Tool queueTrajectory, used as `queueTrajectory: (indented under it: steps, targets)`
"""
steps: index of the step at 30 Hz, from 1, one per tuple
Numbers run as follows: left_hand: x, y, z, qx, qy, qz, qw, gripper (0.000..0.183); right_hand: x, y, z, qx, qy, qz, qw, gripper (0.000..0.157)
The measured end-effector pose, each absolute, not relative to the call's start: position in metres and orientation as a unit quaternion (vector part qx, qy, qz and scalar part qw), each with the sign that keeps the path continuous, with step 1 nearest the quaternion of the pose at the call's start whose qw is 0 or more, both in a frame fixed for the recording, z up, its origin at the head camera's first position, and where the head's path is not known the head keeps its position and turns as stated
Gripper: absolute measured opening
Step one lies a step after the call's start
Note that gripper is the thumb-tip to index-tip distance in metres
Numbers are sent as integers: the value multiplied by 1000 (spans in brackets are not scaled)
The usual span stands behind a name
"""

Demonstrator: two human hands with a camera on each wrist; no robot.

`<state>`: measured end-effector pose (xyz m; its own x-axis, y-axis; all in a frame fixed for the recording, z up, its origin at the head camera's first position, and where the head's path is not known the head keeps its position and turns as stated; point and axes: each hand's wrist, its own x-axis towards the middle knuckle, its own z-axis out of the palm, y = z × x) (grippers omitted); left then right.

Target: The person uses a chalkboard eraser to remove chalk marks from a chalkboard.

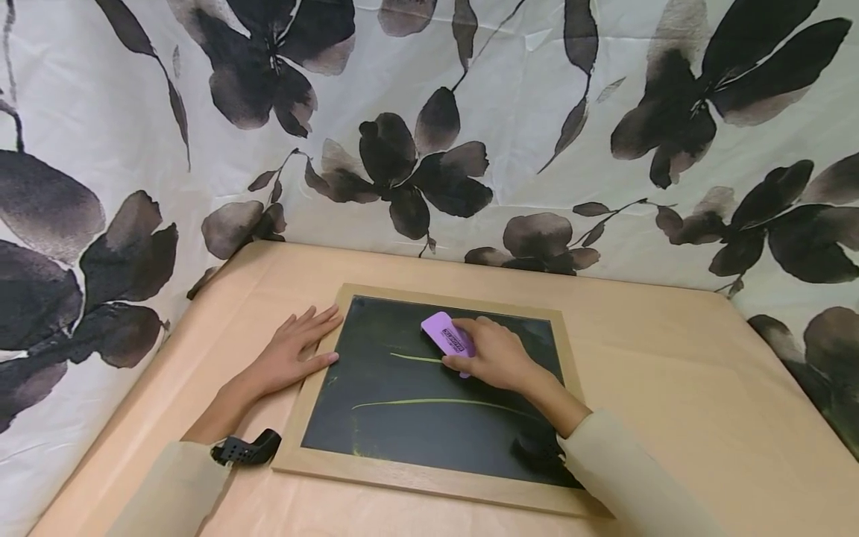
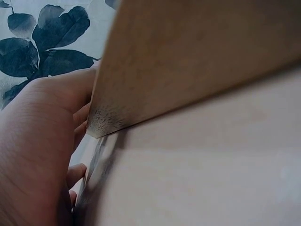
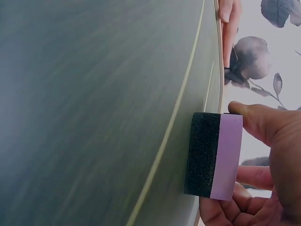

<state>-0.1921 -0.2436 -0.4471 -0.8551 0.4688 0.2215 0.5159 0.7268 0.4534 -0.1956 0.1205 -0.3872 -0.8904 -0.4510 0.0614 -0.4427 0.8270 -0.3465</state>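
Observation:
A framed chalkboard [image 1: 416, 380] lies on the table, with two yellow chalk lines across its dark face. My right hand [image 1: 496, 354] grips a purple eraser [image 1: 443, 332] between thumb and fingers, over the upper middle of the board. In the right wrist view the eraser [image 3: 225, 157] shows a dark felt layer facing the board. My left hand [image 1: 295, 358] rests with spread fingers at the board's left side, thumb and fingertips on the wooden frame [image 1: 329, 339]. The left wrist view shows that hand [image 2: 42, 127] beside the frame's edge.
The table [image 1: 671, 373] has a pale tan covering. A white cloth with dark flowers [image 1: 429, 164] hangs behind and on both sides. A black wrist strap [image 1: 248, 449] is on the left arm. Faint yellow chalk smudges mark the board's lower left.

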Motion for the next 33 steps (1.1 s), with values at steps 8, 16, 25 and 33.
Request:
queueTrajectory:
  steps: [8,16,25,33]
  targets:
    - [-193,-244,-447,-267,-928,-258,44,68,-199,91,-388,-244,952,-182,22,67]
    - [-192,-244,-448,-266,-928,-256,47,68,-201,63,-387,-268,950,-160,27,65]
    - [-193,-247,-448,-271,-927,-254,49,68,-202,50,-384,-294,945,-139,40,65]
    - [-192,-248,-450,-279,-922,-263,52,67,-197,57,-382,-322,939,-110,38,64]
